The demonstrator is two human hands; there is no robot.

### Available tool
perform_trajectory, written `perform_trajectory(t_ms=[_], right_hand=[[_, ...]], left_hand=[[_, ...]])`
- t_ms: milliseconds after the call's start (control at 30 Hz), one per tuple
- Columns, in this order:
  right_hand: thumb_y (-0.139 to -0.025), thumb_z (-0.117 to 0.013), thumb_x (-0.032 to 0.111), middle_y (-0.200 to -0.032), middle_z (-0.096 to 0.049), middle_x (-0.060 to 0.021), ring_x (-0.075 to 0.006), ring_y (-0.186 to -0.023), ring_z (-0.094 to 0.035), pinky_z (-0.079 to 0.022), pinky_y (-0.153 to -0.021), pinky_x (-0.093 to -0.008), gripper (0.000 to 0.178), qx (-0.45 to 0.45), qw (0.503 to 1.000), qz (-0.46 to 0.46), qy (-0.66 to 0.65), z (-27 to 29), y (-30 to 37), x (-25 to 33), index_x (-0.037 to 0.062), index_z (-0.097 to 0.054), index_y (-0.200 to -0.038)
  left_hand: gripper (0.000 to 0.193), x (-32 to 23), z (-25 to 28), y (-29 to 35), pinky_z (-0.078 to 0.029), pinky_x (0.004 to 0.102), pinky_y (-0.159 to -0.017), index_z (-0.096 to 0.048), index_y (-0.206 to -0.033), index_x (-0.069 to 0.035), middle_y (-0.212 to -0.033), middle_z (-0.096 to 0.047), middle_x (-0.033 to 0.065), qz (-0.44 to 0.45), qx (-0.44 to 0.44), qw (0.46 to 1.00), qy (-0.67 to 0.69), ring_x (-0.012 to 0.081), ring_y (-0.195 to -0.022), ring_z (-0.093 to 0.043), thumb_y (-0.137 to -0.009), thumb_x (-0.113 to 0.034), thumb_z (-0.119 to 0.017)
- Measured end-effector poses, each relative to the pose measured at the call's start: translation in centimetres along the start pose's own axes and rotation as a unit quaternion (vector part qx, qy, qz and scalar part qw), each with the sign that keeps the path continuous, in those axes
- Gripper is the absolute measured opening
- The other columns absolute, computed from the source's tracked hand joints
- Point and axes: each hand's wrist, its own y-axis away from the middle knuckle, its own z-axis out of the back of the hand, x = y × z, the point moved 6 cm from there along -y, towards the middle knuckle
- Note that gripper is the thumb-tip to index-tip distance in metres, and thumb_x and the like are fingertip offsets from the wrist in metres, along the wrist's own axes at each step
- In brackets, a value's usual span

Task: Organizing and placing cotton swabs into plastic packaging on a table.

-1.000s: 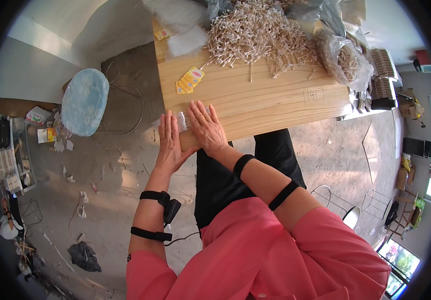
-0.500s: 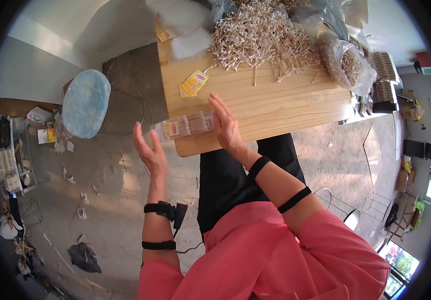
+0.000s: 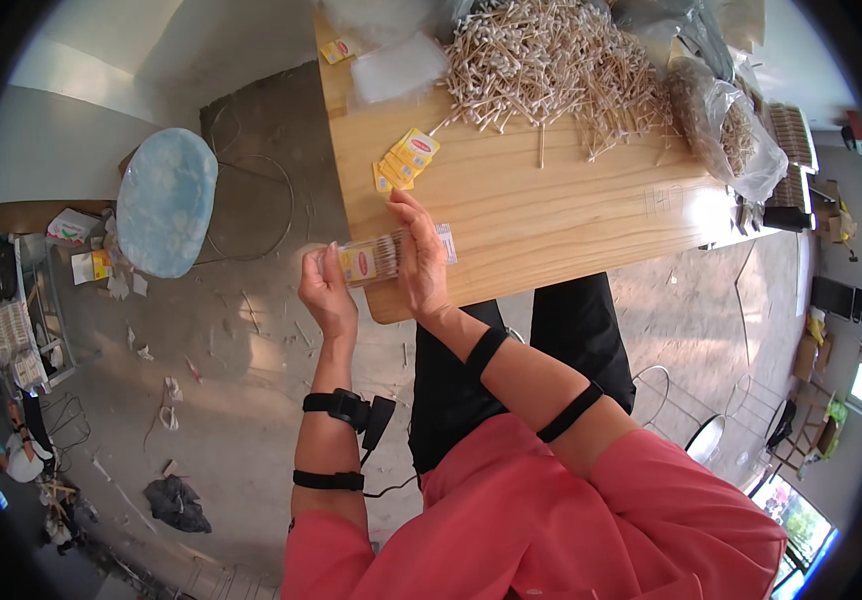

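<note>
A heap of cotton swabs [image 3: 551, 85] crowds the far side of a wooden table [image 3: 551, 215] on my remote feed, flanked by a clear bag of swabs [image 3: 736, 135] at right and translucent plastic sleeves [image 3: 398, 70] at left. Yellow cards [image 3: 409, 160] lie just beyond the right hand [image 3: 421, 265], and a blue-topped stool [image 3: 168, 203] stands left of the table. At the near left corner, I see a clear packet of swabs [image 3: 359, 264] reaching past the edge; the right hand, fingers extended and close together, lies across it and blocks my view of its middle. The left hand [image 3: 329, 295] is curled, pinching the packet's left end. Half a second earlier, I had that hand spread and clear of the packet, and the right at its far end, which now shows beyond the palm. The cards and the packet's yellow label bear red ovals; faint handwriting marks the wood
</note>
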Motion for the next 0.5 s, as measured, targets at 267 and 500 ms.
perform_trajectory(t_ms=[267, 500], right_hand=[[-0.1, -0.038, -0.004, -0.142, -0.05, -0.0156, -0.0271, -0.134, -0.046, -0.033, -0.113, -0.0339, 0.029, 0.044, 0.998, -0.034, -0.029, -1.5, -0.1, 0.0, 0.0005, -0.055, -0.124], [-0.103, -0.044, 0.002, -0.143, -0.051, -0.0164, -0.0239, -0.131, -0.047, -0.034, -0.113, -0.0333, 0.021, 0.002, 0.982, -0.081, -0.173, 1.7, -0.4, -1.9, -0.0007, -0.058, -0.119]], left_hand=[[0.024, -0.7, 0.3, 0.0, -0.045, 0.0274, -0.061, -0.06, -0.089, 0.0, -0.074, -0.061, 0.0033, -0.023, -0.004, 0.998, -0.061, 0.0089, -0.067, -0.051, -0.101, -0.021, -0.059], [0.033, 1.8, 1.5, 0.0, -0.045, 0.027, -0.064, -0.059, -0.089, 0.0, -0.074, -0.058, 0.0017, 0.052, -0.036, 0.998, -0.026, 0.009, -0.069, -0.05, -0.104, -0.029, -0.053]])
